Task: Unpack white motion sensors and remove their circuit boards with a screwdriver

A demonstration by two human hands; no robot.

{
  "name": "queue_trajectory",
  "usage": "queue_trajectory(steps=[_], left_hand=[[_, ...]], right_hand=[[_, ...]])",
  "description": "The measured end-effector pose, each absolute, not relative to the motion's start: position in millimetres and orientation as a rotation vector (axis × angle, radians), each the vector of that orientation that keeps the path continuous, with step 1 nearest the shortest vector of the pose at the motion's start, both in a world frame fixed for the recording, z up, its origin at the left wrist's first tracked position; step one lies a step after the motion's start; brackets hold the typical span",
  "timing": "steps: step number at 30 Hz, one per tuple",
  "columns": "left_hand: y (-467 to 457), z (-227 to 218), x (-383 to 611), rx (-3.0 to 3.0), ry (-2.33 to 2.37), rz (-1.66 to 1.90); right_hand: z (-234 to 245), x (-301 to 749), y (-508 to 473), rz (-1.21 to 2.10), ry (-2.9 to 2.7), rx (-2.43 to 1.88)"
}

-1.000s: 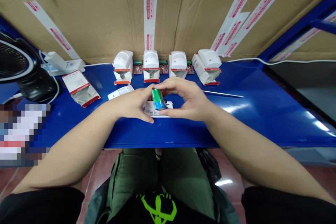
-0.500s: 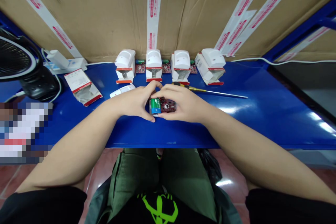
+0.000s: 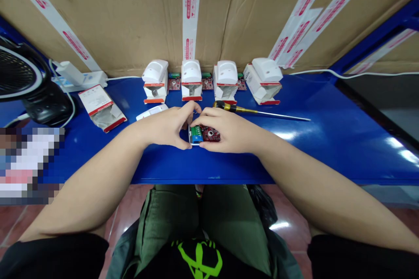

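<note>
Above the blue tabletop, between my two hands, is a red circuit board (image 3: 212, 134) with a green and blue 9V battery (image 3: 197, 134) at its left end. A white plastic edge of a detector housing (image 3: 194, 143) shows around the battery. My right hand (image 3: 227, 130) grips the board and housing from the right, thumb on the near side and fingers over the far side. My left hand (image 3: 168, 127) curves around the left end, its thumb at the near corner; its other fingertips are partly hidden. Behind my left wrist lies a white detector cover (image 3: 152, 112).
A yellow-handled screwdriver (image 3: 244, 109) lies beyond my right hand. Several white detectors (image 3: 191, 71) sit on small boxes (image 3: 191, 91) along the cardboard wall, with red boards (image 3: 207, 83) between them. At left are an opened box (image 3: 102, 107), a power strip (image 3: 87, 82) and a black fan (image 3: 46, 100).
The battery and board have shifted slightly right, and more of the white housing edge shows at the left. My left fingers have drawn in a little; both hands remain around the assembly.
</note>
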State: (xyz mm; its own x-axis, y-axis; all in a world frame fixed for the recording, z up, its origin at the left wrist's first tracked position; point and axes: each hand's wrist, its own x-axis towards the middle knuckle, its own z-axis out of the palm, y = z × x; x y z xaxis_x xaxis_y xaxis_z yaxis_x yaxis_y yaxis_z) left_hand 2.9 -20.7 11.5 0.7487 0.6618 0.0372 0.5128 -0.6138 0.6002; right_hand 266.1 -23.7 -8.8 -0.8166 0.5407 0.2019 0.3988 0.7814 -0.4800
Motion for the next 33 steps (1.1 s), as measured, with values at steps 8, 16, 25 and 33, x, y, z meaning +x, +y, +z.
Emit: queue_trajectory(steps=[8, 16, 25, 33], left_hand=[[-21.1, 11.8, 2.3, 2.334, 0.890, 0.336], [-21.6, 12.7, 3.6, 2.318, 0.914, 0.322], [-20.7, 11.9, 2.0, 2.332, 0.885, 0.350], [-16.7, 13.4, 1.5, 2.352, 0.853, 0.347]], right_hand=[[-12.4, 263.8, -22.2, 0.672, -2.615, -0.737], [-11.7, 264.0, -19.3, 0.777, -2.575, -0.744], [-8.7, 263.0, -20.9, 0.791, -2.536, -0.809], [-9.0, 264.9, -19.7, 0.813, -2.486, -0.877]])
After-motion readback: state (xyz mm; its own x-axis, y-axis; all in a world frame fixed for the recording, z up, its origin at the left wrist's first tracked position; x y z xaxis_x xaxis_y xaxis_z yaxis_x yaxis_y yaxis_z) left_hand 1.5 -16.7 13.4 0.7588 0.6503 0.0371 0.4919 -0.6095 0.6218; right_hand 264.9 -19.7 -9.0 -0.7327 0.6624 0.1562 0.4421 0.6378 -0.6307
